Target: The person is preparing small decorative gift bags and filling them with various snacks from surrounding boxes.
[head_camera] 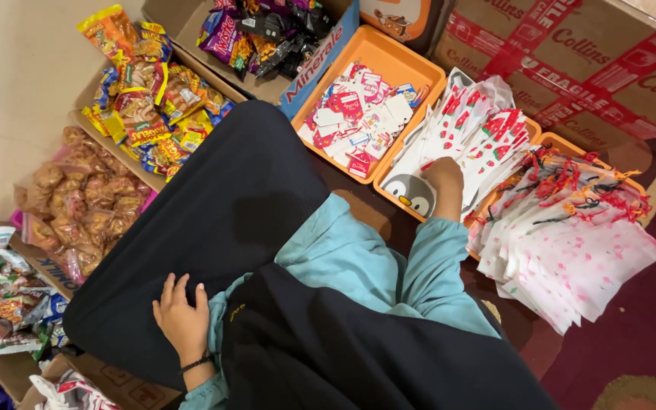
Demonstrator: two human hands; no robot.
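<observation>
Right hand (443,176) reaching into the middle orange tray (386,181), we press our fingers down among a stack of white strawberry-print bags (474,127); the fingertips are buried between the bags, so we cannot tell how far the hand is spread or whether it grips one. A penguin-print bag (411,194) lies at the near end of the same tray, just beside our wrist. Our left hand (181,315) rests flat on the black cloth (214,205) across our lap, fingers loosely together and holding nothing, a dark band at the wrist. Teal sleeves (427,266) cover both our arms.

On the far side of the middle tray, another orange tray (424,70) holds a heap of small red-and-white tags (354,118). On the near side, a third orange tray (557,141) carries pale drawstring bags with pink print (571,250), their red and black cords bunched at the top and their bodies spilling over the rim onto the dark red carpet (647,326).

To our left, open cardboard boxes hold snacks: yellow and orange snack packets (153,99) in one, clear bags of brown snacks (85,197) in the next, and mixed wrapped sweets (1,292) nearest us. A box of dark and purple packets (263,30) sits beyond, and a large taped cardboard carton (586,61) stands behind the trays.
</observation>
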